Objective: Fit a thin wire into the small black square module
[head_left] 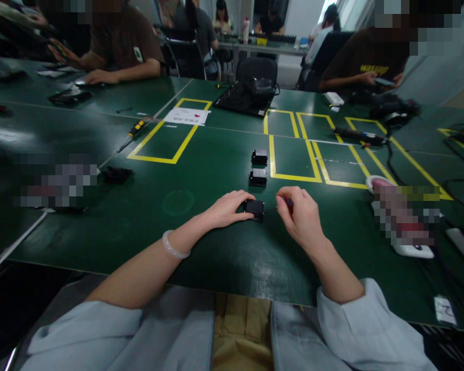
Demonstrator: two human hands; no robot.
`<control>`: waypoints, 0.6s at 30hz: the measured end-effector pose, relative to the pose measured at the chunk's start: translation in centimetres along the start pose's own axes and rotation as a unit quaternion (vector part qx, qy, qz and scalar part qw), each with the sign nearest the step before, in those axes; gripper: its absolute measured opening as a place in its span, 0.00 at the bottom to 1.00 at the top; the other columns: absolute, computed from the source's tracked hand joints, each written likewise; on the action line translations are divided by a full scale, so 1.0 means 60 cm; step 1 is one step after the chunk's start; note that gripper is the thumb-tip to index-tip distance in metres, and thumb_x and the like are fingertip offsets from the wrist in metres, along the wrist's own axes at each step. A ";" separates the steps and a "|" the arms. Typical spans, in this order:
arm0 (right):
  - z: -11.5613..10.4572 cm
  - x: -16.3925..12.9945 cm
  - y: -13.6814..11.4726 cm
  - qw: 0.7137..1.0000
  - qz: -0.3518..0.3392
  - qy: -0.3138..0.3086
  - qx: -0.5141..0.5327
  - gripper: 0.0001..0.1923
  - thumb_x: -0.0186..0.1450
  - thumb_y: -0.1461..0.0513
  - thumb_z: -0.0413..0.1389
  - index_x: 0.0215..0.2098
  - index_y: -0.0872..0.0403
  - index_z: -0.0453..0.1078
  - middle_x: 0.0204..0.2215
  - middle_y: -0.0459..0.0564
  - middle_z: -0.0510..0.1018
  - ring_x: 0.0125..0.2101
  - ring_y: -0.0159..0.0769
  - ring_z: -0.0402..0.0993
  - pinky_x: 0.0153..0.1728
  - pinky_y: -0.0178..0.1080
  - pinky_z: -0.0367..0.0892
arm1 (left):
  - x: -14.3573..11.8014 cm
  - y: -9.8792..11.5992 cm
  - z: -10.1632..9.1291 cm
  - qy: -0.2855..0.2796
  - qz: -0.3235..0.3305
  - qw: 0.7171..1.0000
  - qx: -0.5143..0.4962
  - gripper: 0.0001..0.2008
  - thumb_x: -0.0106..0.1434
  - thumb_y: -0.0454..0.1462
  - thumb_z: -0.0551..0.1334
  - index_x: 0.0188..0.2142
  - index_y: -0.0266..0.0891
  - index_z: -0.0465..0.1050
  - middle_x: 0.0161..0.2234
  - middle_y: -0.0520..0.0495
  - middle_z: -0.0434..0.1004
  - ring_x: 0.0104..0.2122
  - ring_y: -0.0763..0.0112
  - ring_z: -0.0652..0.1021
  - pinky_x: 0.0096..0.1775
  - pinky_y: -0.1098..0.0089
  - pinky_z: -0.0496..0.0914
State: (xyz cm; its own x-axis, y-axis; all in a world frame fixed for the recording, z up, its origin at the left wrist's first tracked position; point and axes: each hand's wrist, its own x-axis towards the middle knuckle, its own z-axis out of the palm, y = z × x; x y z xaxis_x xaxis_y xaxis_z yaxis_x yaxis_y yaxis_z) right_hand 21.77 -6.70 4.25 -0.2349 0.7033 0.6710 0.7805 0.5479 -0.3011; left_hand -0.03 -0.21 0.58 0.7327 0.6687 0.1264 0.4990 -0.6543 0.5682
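Sleeves (88, 332) of pale blue-grey filled the near edge of my remote feed at five and seven o'clock, and a whitish bracelet (175, 246) ringed the left wrist. Centred on my clock, a small black block (254, 207) lay on the green table (216, 263). At nine o'clock I saw the left hand (228, 210), thumb and fingers parted by the block's width and clasping it. At three, the right hand (303, 214) had its fingertips pinched together on a small dark piece (290, 202) (what it was, I couldn't tell). Toward twelve I made out two similar blocks (258, 178), one just beyond the other. Yellow tape outlines (294, 178) ran at one. Farther out, a yellow-and-black tool (136, 127) lay at ten, a printed sheet (189, 116) near eleven, and a seated co-worker (375, 59) leaned between one and two.
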 end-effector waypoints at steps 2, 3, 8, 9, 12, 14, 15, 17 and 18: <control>0.000 0.000 -0.001 1.000 -0.003 0.003 0.004 0.05 0.67 0.64 0.49 0.40 0.51 0.64 0.27 0.45 0.73 0.26 0.34 0.67 0.32 0.38 0.63 | 0.000 0.000 0.000 0.000 0.002 1.000 0.000 0.18 0.64 0.46 0.62 0.51 0.42 0.67 0.46 0.44 0.73 0.46 0.59 0.72 0.48 0.61 0.66; 0.000 0.001 -0.002 1.000 -0.004 0.005 0.004 0.05 0.67 0.64 0.48 0.41 0.51 0.64 0.27 0.45 0.73 0.26 0.34 0.67 0.33 0.39 0.63 | 0.000 0.000 0.001 0.000 0.003 1.000 0.000 0.18 0.64 0.46 0.62 0.51 0.42 0.67 0.46 0.44 0.73 0.46 0.59 0.72 0.48 0.61 0.66; -0.003 0.001 -0.003 1.000 -0.003 -0.006 0.002 0.05 0.67 0.62 0.49 0.41 0.52 0.64 0.25 0.45 0.71 0.26 0.34 0.67 0.33 0.39 0.63 | 0.000 -0.003 0.002 0.004 0.006 1.000 -0.001 0.18 0.64 0.45 0.62 0.51 0.41 0.68 0.46 0.44 0.73 0.45 0.59 0.73 0.47 0.62 0.67; -0.003 0.000 -0.003 1.000 -0.002 -0.009 0.000 0.04 0.67 0.61 0.50 0.40 0.52 0.64 0.25 0.45 0.71 0.26 0.34 0.66 0.33 0.39 0.63 | 0.000 -0.003 0.002 0.005 0.004 1.000 -0.002 0.18 0.64 0.45 0.62 0.50 0.41 0.68 0.46 0.44 0.73 0.45 0.59 0.73 0.47 0.62 0.67; -0.002 -0.001 -0.001 1.000 0.004 -0.015 -0.001 0.03 0.67 0.60 0.51 0.39 0.51 0.64 0.27 0.45 0.73 0.25 0.33 0.66 0.33 0.39 0.63 | 0.000 -0.005 0.002 0.003 0.002 1.000 -0.003 0.18 0.64 0.46 0.62 0.50 0.42 0.68 0.46 0.44 0.73 0.46 0.59 0.73 0.47 0.61 0.67; -0.001 -0.002 0.000 1.000 0.004 -0.012 0.002 0.03 0.68 0.61 0.50 0.39 0.51 0.64 0.28 0.46 0.74 0.26 0.33 0.67 0.33 0.39 0.63 | 0.000 -0.005 0.003 0.003 0.003 1.000 -0.003 0.18 0.64 0.46 0.62 0.51 0.42 0.68 0.47 0.44 0.73 0.46 0.59 0.73 0.47 0.61 0.66; 0.000 -0.001 0.000 1.000 0.003 -0.008 0.005 0.04 0.68 0.62 0.49 0.40 0.51 0.64 0.29 0.46 0.75 0.26 0.33 0.68 0.34 0.39 0.64 | 0.000 -0.005 0.003 0.003 0.003 1.000 -0.004 0.18 0.64 0.46 0.62 0.51 0.42 0.68 0.47 0.44 0.73 0.46 0.59 0.73 0.47 0.61 0.66; 0.000 -0.001 0.000 1.000 0.001 0.000 0.009 0.06 0.67 0.63 0.49 0.42 0.51 0.64 0.29 0.46 0.74 0.27 0.34 0.68 0.34 0.40 0.64 | -0.001 -0.005 0.003 0.004 0.003 1.000 -0.004 0.18 0.64 0.46 0.62 0.51 0.43 0.68 0.47 0.44 0.73 0.46 0.59 0.73 0.47 0.61 0.66; 0.000 0.000 -0.001 1.000 0.001 0.001 0.009 0.07 0.66 0.64 0.48 0.42 0.51 0.64 0.28 0.46 0.74 0.27 0.34 0.68 0.34 0.40 0.64 | -0.001 -0.005 0.003 0.004 0.002 1.000 -0.002 0.18 0.64 0.46 0.62 0.51 0.43 0.68 0.47 0.44 0.73 0.46 0.59 0.73 0.47 0.61 0.67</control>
State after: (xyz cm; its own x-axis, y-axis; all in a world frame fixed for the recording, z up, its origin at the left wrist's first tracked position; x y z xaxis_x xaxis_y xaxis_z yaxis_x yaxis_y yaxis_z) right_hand 21.73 -6.72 4.26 -0.2320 0.7034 0.6719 0.7710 0.5541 -0.3139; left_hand -0.13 -0.10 0.24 0.7311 0.6686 0.1360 0.4934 -0.6558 0.5714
